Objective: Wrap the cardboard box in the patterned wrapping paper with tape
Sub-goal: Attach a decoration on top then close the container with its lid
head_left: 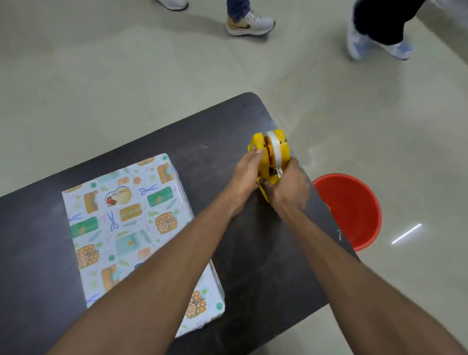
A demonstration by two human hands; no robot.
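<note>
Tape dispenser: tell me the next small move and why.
Probably draw out a strip with the right hand while the left hand steadies the tape dispenser. Both hands grip it near the table edge, the tape end sits by the right thumb, and the wrapped box lies apart.

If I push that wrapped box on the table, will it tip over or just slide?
It would probably slide, not tip: the wrapped box lies flat on the smooth table. Its paper looks shiny, maybe slippery to grip. The left hand and right hand grip the tape dispenser, so nothing steadies it.
</note>
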